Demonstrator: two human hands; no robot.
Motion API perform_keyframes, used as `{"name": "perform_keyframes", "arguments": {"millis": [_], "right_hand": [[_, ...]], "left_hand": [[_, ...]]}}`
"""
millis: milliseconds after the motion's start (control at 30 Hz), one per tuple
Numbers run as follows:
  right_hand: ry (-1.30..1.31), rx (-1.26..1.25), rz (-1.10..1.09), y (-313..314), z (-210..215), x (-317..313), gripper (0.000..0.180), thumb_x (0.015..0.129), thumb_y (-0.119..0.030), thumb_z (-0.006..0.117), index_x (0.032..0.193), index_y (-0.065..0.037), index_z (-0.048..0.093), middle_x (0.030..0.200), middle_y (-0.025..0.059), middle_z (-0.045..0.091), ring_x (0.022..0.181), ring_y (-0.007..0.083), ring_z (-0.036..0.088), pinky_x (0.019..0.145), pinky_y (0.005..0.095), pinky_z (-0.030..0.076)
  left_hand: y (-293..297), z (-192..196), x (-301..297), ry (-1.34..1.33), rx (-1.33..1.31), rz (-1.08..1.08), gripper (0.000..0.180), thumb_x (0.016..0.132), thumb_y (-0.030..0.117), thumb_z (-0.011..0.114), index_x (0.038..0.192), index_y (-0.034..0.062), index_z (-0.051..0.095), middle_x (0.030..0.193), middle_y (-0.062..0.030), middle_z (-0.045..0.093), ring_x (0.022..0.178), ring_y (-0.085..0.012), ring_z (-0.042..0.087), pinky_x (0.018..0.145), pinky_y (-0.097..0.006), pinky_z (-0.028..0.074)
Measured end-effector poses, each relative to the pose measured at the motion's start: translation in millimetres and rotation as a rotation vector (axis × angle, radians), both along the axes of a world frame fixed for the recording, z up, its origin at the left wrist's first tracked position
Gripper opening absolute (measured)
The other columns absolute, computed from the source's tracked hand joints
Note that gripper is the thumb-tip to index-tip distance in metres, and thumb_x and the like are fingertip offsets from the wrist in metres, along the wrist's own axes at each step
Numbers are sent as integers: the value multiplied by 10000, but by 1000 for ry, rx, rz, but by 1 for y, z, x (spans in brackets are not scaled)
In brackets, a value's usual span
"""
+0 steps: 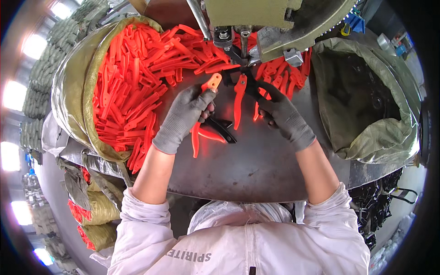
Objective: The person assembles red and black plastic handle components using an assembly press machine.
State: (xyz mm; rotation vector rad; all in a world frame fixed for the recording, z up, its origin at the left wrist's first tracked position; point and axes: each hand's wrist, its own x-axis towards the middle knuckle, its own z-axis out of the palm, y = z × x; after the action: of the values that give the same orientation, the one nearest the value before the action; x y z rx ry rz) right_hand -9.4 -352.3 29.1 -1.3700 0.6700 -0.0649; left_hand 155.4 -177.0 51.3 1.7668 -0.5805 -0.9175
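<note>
Left hand (188,114) grips an orange sleeve (211,82), closed around it, near the counter's (256,169) far edge. Right hand (284,117) clamps dark pliers (250,87) under the press (243,36); their orange-sleeved handle (238,101) points back at the person, just beside the left hand's sleeve.

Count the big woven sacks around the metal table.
2 beside the table: one sack on the left, heaped with orange handle sleeves, and one dark sack on the right, contents unclear. Smaller bags lie lower left; more may be hidden.
</note>
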Motion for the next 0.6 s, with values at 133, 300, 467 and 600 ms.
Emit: {"name": "perform_keyframes", "arguments": {"millis": [133, 300, 467, 600], "right_hand": [[14, -59, 5, 0, -5, 2, 555, 893, -192, 567, 1403, -100, 367, 648, -19, 474, 463, 47, 412, 414, 201, 305], [-89, 136, -58, 2, -16, 3, 536, 911, -231, 584, 1402, -171, 375, 618, -35, 488, 455, 55, 432, 399, 205, 315], [-171, -34, 40, 3, -14, 4, 519, 898, -160, 571, 1386, -143, 397, 691, 0, 543, 587, 97, 526, 523, 245, 428], [-79, -1258, 134, -84, 7, -20, 327, 800, -29, 500, 1080, -64, 666, 1036, 160, 659, 908, 252, 648, 784, 331, 498]], "left_hand": [[-6, 7, -7, 4, 3, -81, 288, 921, 257, 566, 1027, -12, 562, 763, -15, 566, 630, -69, 504, 580, -219, 430], [-23, 21, -14, -46, -82, -239, 245, 941, 232, 559, 985, -8, 578, 797, -20, 585, 671, -64, 550, 620, -218, 471], [-40, 3, -24, 170, -178, -199, 284, 934, 263, 571, 1001, -12, 580, 832, -46, 616, 694, -93, 573, 645, -247, 476], [-40, -31, -16, -336, -289, -223, 320, 933, 286, 562, 1014, -24, 558, 861, -77, 615, 767, -152, 612, 713, -271, 498]]}}
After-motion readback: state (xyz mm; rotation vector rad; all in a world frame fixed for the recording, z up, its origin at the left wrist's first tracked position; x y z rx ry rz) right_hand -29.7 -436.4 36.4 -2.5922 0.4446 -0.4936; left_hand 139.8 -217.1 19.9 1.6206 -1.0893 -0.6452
